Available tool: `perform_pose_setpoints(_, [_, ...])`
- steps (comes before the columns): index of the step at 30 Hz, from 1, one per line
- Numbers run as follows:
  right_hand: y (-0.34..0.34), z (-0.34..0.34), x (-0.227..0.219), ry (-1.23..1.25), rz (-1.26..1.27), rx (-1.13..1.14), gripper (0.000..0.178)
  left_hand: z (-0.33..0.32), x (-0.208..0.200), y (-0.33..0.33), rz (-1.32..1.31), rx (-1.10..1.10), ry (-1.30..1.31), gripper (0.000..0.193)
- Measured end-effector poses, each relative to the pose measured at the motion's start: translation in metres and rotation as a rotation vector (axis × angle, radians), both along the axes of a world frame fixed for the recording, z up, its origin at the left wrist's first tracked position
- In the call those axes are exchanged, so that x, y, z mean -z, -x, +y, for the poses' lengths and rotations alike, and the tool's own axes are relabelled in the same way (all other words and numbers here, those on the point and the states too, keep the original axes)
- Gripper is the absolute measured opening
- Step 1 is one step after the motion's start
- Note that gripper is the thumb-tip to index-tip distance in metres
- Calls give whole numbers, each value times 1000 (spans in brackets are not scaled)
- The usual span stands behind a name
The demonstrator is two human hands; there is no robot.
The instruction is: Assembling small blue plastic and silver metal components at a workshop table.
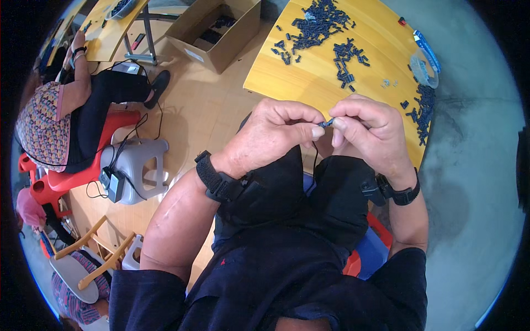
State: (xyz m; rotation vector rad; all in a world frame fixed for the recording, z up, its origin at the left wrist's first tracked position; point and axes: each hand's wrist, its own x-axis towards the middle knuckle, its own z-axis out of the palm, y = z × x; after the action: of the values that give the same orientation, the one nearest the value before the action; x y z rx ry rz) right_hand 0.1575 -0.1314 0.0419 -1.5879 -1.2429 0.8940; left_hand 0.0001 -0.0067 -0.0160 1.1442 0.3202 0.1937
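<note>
Both hands pinching one small dark part over the lap.
L hand (pixel 276 132) & R hand (pixel 367 129) fingertips clamped on small dark part (pixel 329 122), prob. plastic; yellow table (pixel 309 83) just ahead.

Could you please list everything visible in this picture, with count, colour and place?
small part: one, dark, pinched between both hands' fingertips
loose small parts: many, dark, scattered in heaps on the table
table: one, yellow wood, ahead of the knees
clear bag: one, transparent, at the table's right edge
cardboard box: one, brown, open on the floor, upper left
stool: one, grey plastic, on the floor at left
seated person: one, patterned top and black trousers, far left
left hand: one, black wrist strap, gripping the small part
right hand: one, black wrist strap, gripping the small part
</note>
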Motion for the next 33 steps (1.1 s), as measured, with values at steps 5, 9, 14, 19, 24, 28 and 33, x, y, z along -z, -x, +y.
perform_pose_setpoints(5, [0,1,0,17,-22,-8,9,-1,2,0,2,-15,6,15])
perform_pose_setpoints(9, [2,2,3,-20,-58,-10,8,0,0,0,7,-6,6,16])
perform_pose_setpoints(14, [3,4,3,13,-45,5,7,-1,4,-1,36,-12,-50,15])
perform_pose_setpoints(19, [0,5,3,47,25,7,7,0,4,-2,25,-3,-73,15])
perform_pose_setpoints(24, [1,8,0,74,-5,-35,8,1,1,-2,36,-5,-84,14])
perform_pose_setpoints(28, [0,9,0,228,152,-6,9,-1,2,-3,77,-13,-137,14])
perform_pose_setpoints(33, [2,12,-6,277,178,-24,9,-2,2,-3,79,-25,-154,13])
